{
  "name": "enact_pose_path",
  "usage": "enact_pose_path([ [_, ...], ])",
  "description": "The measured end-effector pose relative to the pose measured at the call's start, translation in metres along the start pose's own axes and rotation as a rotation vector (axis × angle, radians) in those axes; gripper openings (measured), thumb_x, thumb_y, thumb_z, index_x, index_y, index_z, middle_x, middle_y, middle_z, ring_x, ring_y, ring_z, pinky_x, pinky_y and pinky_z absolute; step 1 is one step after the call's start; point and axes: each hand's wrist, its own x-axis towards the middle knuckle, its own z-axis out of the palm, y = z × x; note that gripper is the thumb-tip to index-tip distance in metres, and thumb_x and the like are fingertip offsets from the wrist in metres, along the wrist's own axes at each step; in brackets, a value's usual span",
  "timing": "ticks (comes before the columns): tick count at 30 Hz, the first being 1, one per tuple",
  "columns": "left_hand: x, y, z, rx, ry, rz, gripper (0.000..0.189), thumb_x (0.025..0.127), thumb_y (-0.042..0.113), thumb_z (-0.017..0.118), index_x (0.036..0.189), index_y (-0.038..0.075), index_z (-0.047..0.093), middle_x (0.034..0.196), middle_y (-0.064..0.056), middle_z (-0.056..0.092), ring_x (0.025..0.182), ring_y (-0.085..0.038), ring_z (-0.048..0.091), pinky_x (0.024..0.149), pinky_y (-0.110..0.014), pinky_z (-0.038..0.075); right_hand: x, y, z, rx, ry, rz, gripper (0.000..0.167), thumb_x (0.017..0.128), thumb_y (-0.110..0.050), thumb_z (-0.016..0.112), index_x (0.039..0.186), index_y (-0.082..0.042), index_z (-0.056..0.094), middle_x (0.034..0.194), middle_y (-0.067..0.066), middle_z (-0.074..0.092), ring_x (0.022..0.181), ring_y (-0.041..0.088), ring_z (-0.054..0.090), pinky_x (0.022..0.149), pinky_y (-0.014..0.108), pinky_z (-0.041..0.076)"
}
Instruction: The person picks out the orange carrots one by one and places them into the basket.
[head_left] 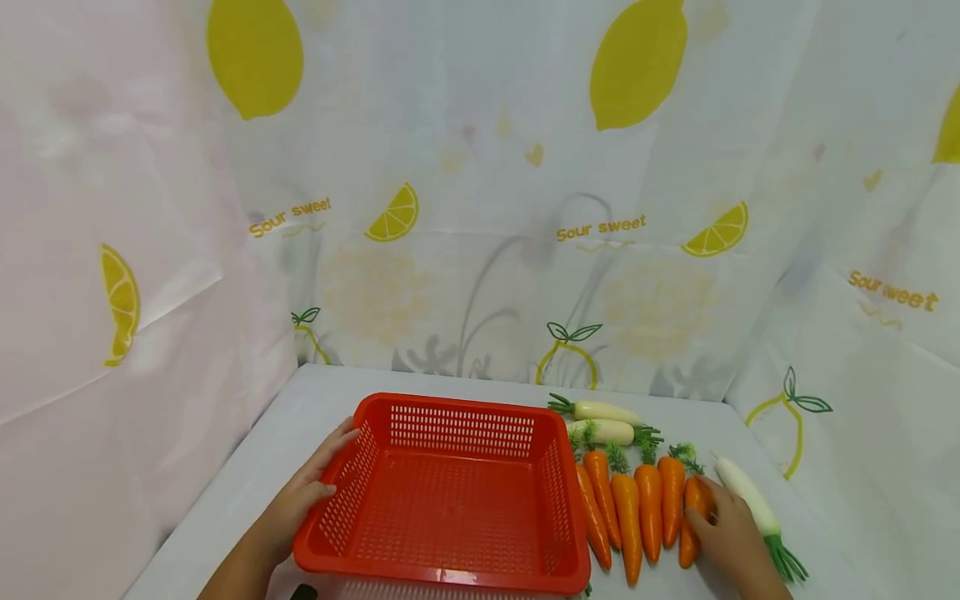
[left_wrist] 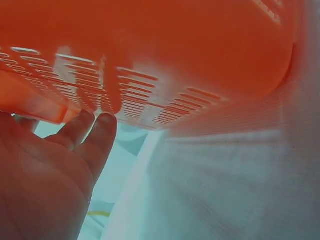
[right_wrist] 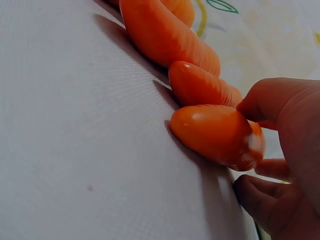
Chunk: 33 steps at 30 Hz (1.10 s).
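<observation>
A red plastic basket (head_left: 457, 517) with slotted walls stands on the white table, nothing inside it. My left hand (head_left: 300, 500) holds its left rim, thumb lying over the edge; in the left wrist view, fingertips (left_wrist: 104, 125) touch the slotted outer wall. On the right, my right hand (head_left: 731, 533) pinches the rightmost carrot (head_left: 688, 546) of a row, thumb on its near left side and fingers opposite. That carrot (right_wrist: 215, 130) lies low over the tabletop in the right wrist view, beside a neighbouring carrot (right_wrist: 200, 85).
Several more orange carrots (head_left: 630, 521) with green tops lie between the basket and my right hand. Two white radishes (head_left: 603, 432) lie behind them, and another white radish (head_left: 750, 496) sits right of my right hand. Lemon-print curtains (head_left: 480, 275) enclose the table.
</observation>
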Motion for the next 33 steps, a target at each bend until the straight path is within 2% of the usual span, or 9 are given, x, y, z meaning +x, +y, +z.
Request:
enact_pose_path([
  [6,-0.002,0.002,0.0029,0.06,0.062,-0.069,0.081,0.084,-0.008,0.04,0.164,0.006,0.032,0.177,-0.004,0.002,0.142,0.017,0.024,0.099,-0.024,0.049,0.0011,0.0036,0.0009,0.01,-0.019,-0.02,0.075,0.1,-0.034,0.059,0.153,0.013,0.036,0.152,0.041,0.039,0.135,0.057,0.044,0.107,0.07,0.04],
  [10,-0.0003,0.0017,0.0067,0.017,0.067,-0.095,0.084,0.084,-0.009,0.039,0.166,0.007,0.027,0.177,-0.004,0.001,0.141,0.017,0.026,0.101,-0.022,0.046,-0.0011,0.0063,-0.0023,0.01,-0.021,-0.014,0.078,0.1,-0.039,0.061,0.154,0.012,0.035,0.152,0.042,0.038,0.132,0.056,0.046,0.104,0.07,0.043],
  [19,-0.0017,0.0002,0.0056,0.016,0.096,-0.071,0.082,0.087,-0.009,0.039,0.166,0.007,0.026,0.177,-0.006,0.006,0.142,0.019,0.027,0.102,-0.018,0.043,0.0017,0.0054,0.001,0.043,-0.021,-0.02,0.076,0.096,-0.03,0.064,0.152,0.013,0.036,0.149,0.043,0.042,0.127,0.052,0.052,0.101,0.065,0.047],
  [25,-0.0034,0.0021,0.0066,0.016,0.109,-0.089,0.082,0.087,-0.008,0.039,0.167,0.009,0.026,0.177,-0.004,0.008,0.141,0.018,0.028,0.1,-0.02,0.044,0.0022,0.0017,0.001,0.098,-0.027,0.04,0.076,0.09,-0.023,0.067,0.15,0.012,0.039,0.147,0.041,0.046,0.113,0.041,0.058,0.091,0.055,0.053],
  [30,-0.0021,0.0024,0.0072,0.02,0.109,-0.08,0.083,0.087,-0.009,0.037,0.167,0.011,0.026,0.177,-0.003,0.007,0.142,0.018,0.026,0.102,-0.018,0.042,0.001,-0.0021,-0.0016,0.078,-0.023,0.071,0.075,0.089,-0.025,0.069,0.149,0.01,0.041,0.146,0.04,0.047,0.108,0.037,0.058,0.09,0.055,0.053],
  [33,-0.0024,0.0021,0.0079,0.021,0.109,-0.081,0.084,0.086,-0.009,0.037,0.167,0.012,0.027,0.177,-0.003,0.007,0.142,0.017,0.026,0.103,-0.017,0.041,-0.0007,-0.0025,-0.0023,0.086,-0.038,0.095,0.075,0.089,-0.024,0.069,0.15,0.009,0.04,0.143,0.039,0.048,0.103,0.035,0.058,0.084,0.048,0.055],
])
